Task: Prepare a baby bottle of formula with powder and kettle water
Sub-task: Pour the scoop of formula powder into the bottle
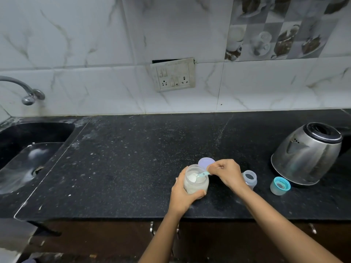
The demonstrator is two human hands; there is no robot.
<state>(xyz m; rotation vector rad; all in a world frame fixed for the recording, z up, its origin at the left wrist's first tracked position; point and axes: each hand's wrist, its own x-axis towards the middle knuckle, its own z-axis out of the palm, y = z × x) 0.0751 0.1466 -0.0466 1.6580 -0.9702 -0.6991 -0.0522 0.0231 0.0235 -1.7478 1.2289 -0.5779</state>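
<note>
A clear jar of white formula powder stands uncapped on the black counter, and my left hand is wrapped around its side. My right hand pinches the handle of a light blue scoop, whose bowl sits inside the jar's mouth with powder in it. Behind the jar lies its lilac lid. The open baby bottle stands just right of my right wrist, partly hidden by it. Its teal-ringed cap rests further right. A steel kettle stands at the right.
A dark sink with a tap lies at the left. A switch and socket plate hangs on the tiled wall. The black counter stretches between sink and jar; cabinet handles show below its front edge.
</note>
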